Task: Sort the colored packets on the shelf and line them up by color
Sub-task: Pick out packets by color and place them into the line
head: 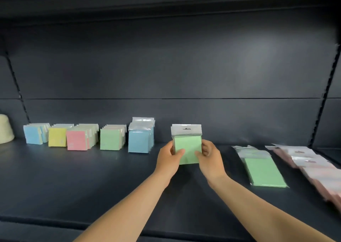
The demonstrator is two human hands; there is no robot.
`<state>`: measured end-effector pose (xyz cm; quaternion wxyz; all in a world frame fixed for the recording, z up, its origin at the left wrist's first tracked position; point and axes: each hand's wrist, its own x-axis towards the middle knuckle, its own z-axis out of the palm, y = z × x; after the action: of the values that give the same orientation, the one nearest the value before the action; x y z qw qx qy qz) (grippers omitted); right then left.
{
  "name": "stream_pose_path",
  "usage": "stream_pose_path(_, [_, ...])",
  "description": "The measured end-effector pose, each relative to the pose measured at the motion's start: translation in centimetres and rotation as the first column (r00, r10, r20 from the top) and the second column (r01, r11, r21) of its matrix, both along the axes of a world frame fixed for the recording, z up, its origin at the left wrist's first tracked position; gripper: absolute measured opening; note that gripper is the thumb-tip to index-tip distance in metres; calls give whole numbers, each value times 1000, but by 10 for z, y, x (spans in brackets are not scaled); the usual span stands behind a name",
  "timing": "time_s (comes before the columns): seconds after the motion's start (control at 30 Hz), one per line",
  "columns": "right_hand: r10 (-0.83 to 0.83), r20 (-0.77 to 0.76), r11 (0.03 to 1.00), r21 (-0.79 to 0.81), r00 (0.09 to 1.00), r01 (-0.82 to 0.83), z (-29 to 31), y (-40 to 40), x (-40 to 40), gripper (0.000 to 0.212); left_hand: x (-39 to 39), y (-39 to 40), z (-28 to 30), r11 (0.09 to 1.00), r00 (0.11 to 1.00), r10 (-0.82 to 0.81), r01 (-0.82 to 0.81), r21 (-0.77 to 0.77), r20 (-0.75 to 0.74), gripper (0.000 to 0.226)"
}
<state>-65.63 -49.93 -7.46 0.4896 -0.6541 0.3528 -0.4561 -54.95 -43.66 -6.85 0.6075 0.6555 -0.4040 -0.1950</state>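
Hands, left (168, 158) & right (210, 156), grip green packet (187, 147) upright, bare shelf (110, 186) w/ room around.

A matt, dark shelf (77, 182) with a smooth painted-looking back panel (184, 66) carries pastel paper pads sealed in clear, glossy plastic film. The green packet (187, 145) shows a shiny transparent header flap catching light; the flat green packet (263, 171) and pink packets (313, 169) glint likewise. A cream, soft-looking object (5, 129) sits far left.
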Motion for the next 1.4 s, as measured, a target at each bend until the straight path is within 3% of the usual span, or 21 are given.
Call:
stream_pose_path(0.27, [-114, -94, 991, -85, 989, 106, -20, -13, 56, 32, 59, -25, -31, 1000, 996, 12, -14, 21, 86, 30])
stream_pose_path(0.43, [-185, -76, 980, -85, 980, 179, -23, -33, 82, 30, 78, -53, -31, 997, 998, 60, -60, -41, 2, 35])
stream_pose_path(0.87, [-159, -27, 987, 2, 987, 159, -24, -88, 126, 25, 111, -107, -35, 988, 982, 137, -145, -56, -132, 23])
stream_pose_path(1.2, [-173, -35, 985, 3, 984, 173, -29, -94, 127, 25, 111, -108, -36, 987, 984, 149, -153, -39, -93, 30])
stream_pose_path(1.4, [-170, -64, 985, 11, 983, 171, -27, -90, 122, 26, 106, -101, -31, 988, 988, 151, -153, 39, 36, 37])
